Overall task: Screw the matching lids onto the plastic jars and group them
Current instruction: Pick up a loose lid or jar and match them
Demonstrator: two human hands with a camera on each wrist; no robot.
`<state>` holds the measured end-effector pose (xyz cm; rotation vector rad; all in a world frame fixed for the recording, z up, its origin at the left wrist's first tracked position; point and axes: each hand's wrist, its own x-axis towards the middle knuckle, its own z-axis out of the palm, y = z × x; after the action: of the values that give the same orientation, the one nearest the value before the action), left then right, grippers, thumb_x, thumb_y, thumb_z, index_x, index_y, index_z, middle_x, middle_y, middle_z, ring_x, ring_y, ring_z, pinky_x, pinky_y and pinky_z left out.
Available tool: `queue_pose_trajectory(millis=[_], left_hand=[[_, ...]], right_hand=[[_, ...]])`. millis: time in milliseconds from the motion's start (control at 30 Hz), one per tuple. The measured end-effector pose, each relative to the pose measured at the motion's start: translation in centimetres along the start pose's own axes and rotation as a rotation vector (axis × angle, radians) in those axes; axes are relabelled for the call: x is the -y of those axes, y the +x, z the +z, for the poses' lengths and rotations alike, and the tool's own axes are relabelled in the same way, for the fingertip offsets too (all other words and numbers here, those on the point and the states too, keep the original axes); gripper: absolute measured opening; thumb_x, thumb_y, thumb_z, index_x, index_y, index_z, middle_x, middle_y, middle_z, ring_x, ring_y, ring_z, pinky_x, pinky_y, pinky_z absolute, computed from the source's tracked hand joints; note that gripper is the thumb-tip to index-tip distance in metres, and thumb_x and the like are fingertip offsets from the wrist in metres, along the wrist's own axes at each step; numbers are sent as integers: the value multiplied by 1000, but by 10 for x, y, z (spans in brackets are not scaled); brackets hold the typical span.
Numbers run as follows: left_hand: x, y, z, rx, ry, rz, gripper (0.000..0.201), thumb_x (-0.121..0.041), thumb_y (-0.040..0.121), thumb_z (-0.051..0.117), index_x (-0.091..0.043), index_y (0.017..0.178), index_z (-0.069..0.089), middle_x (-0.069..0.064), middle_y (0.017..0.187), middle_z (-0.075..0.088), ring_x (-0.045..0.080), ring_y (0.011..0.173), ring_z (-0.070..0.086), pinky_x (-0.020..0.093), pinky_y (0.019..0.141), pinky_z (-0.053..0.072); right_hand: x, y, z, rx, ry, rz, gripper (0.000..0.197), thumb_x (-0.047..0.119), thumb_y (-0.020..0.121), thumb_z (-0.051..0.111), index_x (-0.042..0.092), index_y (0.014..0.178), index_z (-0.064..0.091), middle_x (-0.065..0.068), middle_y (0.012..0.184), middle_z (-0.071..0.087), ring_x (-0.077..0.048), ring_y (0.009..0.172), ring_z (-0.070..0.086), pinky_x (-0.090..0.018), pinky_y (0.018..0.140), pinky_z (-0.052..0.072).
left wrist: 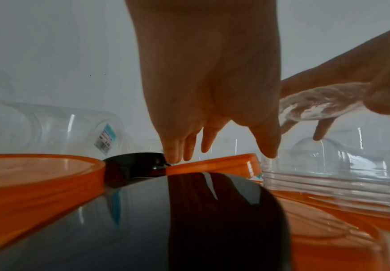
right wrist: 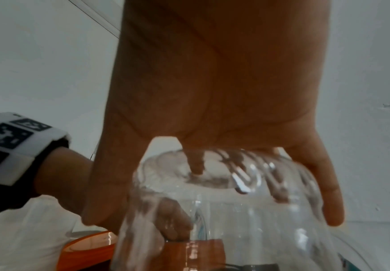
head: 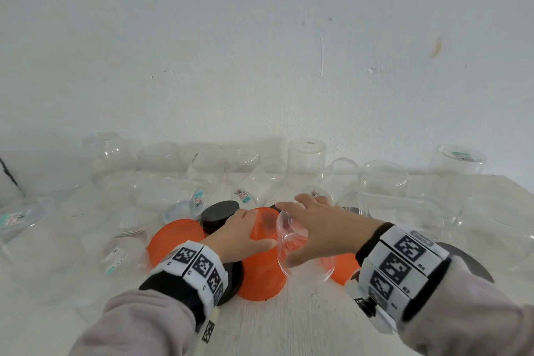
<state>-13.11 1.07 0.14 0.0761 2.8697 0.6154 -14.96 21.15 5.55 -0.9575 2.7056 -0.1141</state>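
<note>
Head view. Your right hand (head: 315, 228) lies over a clear jar (head: 300, 251) that is tipped on the table (head: 289, 326), its mouth toward you and its base away under the fingers. The fingers are spread along the jar's top and the thumb comes down its near side, so the grip is a loose curl round the jar. Your left hand (head: 239, 235) rests on an orange lid (head: 261, 269), fingers reaching over its far edge and thumb along the side nearest the jar. The lid lies directly left of the jar and touches it; your left hand is the nearer one to it. The jar's long axis runs away from you, tilted. A second orange lid (head: 173, 237) and a black lid (head: 219, 212) lie further left. Many other clear jars (head: 381, 179) stand or lie along the wall; all appear empty.

Left wrist view. The left fingers (left wrist: 177, 148) point down, tips meeting the orange lid's far rim (left wrist: 212, 165). They look only partly curled. A glossy black lid (left wrist: 189, 220) fills the foreground.

Right wrist view. The palm covers the jar (right wrist: 224, 210), fingers draped over its rounded base. Nothing shows inside it. In my judgement no lid is threaded on yet.
</note>
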Motion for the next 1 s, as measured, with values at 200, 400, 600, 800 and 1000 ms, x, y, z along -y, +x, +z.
queue_pose_trajectory(millis=[200,400,600,800,1000], left_hand=[[-2,15,2,11,58,-41,86,-61,84,56,-16,150,22,7,151,28,24,139,25,42,113,30],[-10,20,-1,23,211,-105,96,-69,81,54,-18,152,14,12,152,26,31,140,24,49,111,26],[-12,18,-6,49,241,-149,104,-75,76,55,-20,153,12,13,154,25,32,142,22,50,112,21],[-12,7,-10,44,188,-118,109,-76,74,58,-19,153,10,13,153,25,30,141,24,45,113,27],[-9,-6,-21,5,113,-78,108,-75,73,59,-22,153,10,10,153,27,27,140,26,42,112,29]], right_hand=[[-2,-4,-2,-20,0,4,104,63,69,71,32,150,15,4,137,30,-23,128,27,-45,98,45],[-5,-14,-6,-33,42,4,98,57,65,75,28,143,24,9,125,27,-15,117,26,-34,88,47],[-9,-25,-7,-17,69,9,93,39,62,79,31,135,23,9,119,25,-13,110,29,-28,79,49],[-10,-37,-8,-72,118,-13,93,40,63,78,33,135,21,8,120,27,-13,109,33,-27,83,49],[-8,-50,-4,-153,154,15,88,44,62,78,25,129,25,8,118,32,-13,106,39,-29,86,47]])
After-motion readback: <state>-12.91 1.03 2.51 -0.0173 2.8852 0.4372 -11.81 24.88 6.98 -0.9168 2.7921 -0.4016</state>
